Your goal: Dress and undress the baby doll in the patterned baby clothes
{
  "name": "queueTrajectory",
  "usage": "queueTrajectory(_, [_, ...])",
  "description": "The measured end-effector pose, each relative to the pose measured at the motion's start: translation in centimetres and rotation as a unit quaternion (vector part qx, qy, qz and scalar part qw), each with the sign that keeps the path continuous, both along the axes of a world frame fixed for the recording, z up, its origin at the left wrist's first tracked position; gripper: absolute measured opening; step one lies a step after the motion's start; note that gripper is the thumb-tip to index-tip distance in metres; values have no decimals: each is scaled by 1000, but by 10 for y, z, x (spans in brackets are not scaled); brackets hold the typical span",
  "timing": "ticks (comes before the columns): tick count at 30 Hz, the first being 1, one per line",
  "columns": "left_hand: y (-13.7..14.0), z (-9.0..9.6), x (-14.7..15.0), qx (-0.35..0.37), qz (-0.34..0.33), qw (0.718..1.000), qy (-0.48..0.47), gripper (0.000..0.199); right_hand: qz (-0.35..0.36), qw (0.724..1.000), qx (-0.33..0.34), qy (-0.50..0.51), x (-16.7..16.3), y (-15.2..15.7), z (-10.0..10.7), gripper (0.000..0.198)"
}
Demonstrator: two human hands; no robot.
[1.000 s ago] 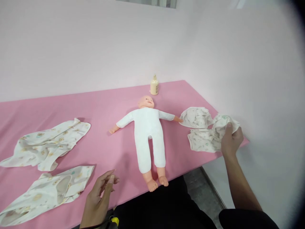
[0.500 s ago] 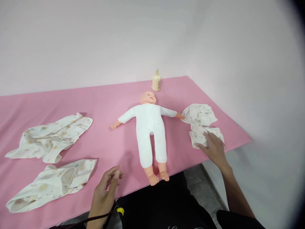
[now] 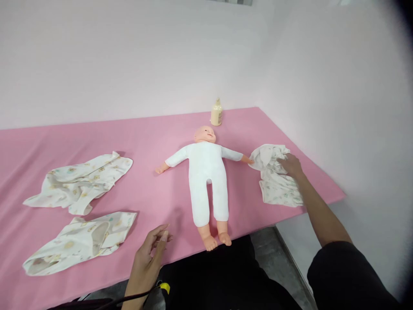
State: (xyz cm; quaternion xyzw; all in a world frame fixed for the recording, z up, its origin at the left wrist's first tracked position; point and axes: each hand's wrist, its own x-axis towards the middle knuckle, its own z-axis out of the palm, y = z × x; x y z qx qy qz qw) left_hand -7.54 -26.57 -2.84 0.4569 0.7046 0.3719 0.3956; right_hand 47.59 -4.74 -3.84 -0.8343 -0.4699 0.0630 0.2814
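A baby doll [image 3: 208, 163] in a white body lies on its back, feet toward me. To its right are two patterned white baby garments: a crumpled upper one [image 3: 266, 156] and a folded lower one [image 3: 280, 191]. My right hand [image 3: 291, 165] is at the upper garment's right side, fingers curled into its bunched fabric; the fingertips are partly hidden. The doll's hand touches that garment's left edge. My left hand [image 3: 151, 249] hovers by the table's front edge, left of the doll's feet, with loosely bent fingers and nothing in them.
A pink cloth [image 3: 145, 137] covers the table. On the left lie a patterned baby top [image 3: 80, 181] and patterned baby pants [image 3: 77, 243]. Behind the doll's head stands a cream pump bottle [image 3: 216, 114]. White walls border the back and right.
My right hand has moved away from me, from the lower folded garment to the upper crumpled one, bunching its fabric. My left hand stays beside the doll's feet. The view has shifted slightly.
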Motion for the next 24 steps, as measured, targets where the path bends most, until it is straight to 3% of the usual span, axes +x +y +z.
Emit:
queueTrajectory(3, [-3, 0, -7, 5, 9, 1000, -2, 62, -52, 989, 133, 31, 7, 17, 20, 11])
queueTrajectory(6, [-1, 0, -14, 17, 11, 1000, 8, 62, -76, 965, 251, 11, 4, 20, 60, 15])
queueTrajectory(8, [5, 3, -17, 22, 4, 1000, 20, 61, -24, 920, 391, 17, -10, 13, 91, 14])
queueTrajectory(12, [26, 19, -17, 15, -61, 996, 63, 60, 69, 859, 508, -10, -64, -10, 148, 13])
queueTrajectory(15, [39, 38, -9, 22, -109, 989, 100, 58, 114, 793, 599, -5, -98, -19, 181, 12])
queueTrajectory(18, [44, 55, 4, 40, -145, 982, 115, 52, 136, 750, 647, 4, -109, -15, 207, 14])
queueTrajectory(21, [45, 66, 14, 44, -180, 975, 124, 47, 167, 748, 641, 36, -113, -15, 228, 6])
queueTrajectory(24, [52, 79, 22, 72, -243, 958, 134, 40, 251, 740, 604, 158, -132, -32, 243, 11])
